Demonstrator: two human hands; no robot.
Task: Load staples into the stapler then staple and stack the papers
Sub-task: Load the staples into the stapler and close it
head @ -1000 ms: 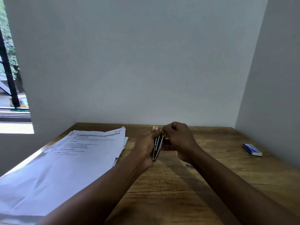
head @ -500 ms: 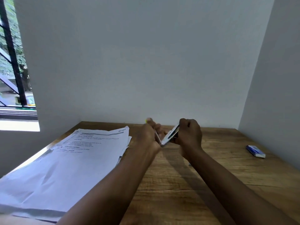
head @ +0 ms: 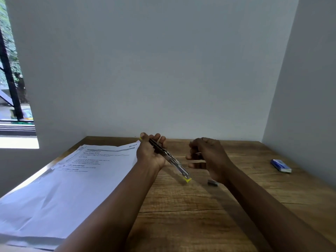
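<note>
The left hand (head: 151, 154) holds the stapler (head: 169, 159) above the wooden table (head: 181, 215), fingers curled under its far end while the opened metal length slants down and to the right, ending in a yellow tip; the right hand (head: 205, 157), just to its right and apart from it, pinches what looks like a thin strip of staples (head: 197, 153), too small to be sure; the stapler is stiff, light and smooth metal, likely springy at the hinge, best gripped at the body, clear of the channel; staple strips are brittle, so pinch the sides lightly; the papers (head: 72, 179) lie stacked at left, thin and floppy; a small dark piece (head: 212, 182) lies near the right wrist; a blue box (head: 281, 165) sits far right.
</note>
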